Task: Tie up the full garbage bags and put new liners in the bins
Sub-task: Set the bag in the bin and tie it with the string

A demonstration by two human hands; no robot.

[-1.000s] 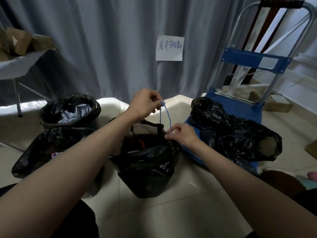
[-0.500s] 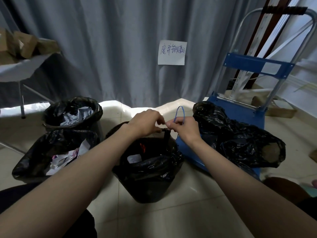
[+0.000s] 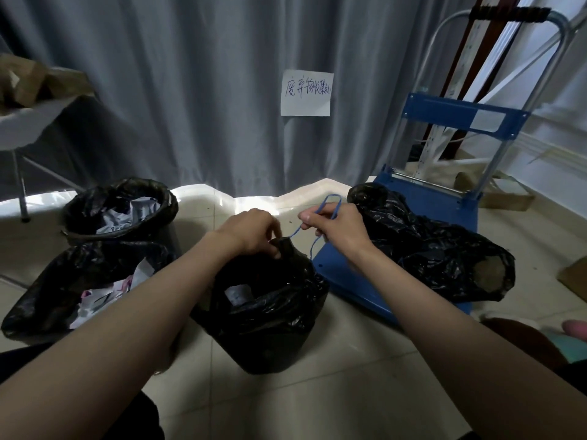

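Observation:
A full black garbage bag [image 3: 270, 312] stands on the floor in the middle. My left hand [image 3: 251, 231] pinches its gathered neck at the top. My right hand [image 3: 336, 228] holds a thin blue tie [image 3: 330, 206], which loops above the fingers and trails down toward the bag's neck. At the back left a bin [image 3: 120, 211] lined in black holds crumpled paper. In front of it lies an open black bag [image 3: 73, 287] with paper scraps showing.
A blue hand trolley [image 3: 438, 214] stands at the right with another black bag [image 3: 438, 249] lying on its deck. Grey curtain with a paper note [image 3: 306, 93] hangs behind. A white table edge [image 3: 19, 128] is far left. Cardboard pieces lie at the right.
My right hand has drawn away from the left to the right, pulling the blue tie out from the bag's neck. My left hand has dropped onto the neck and stays there.

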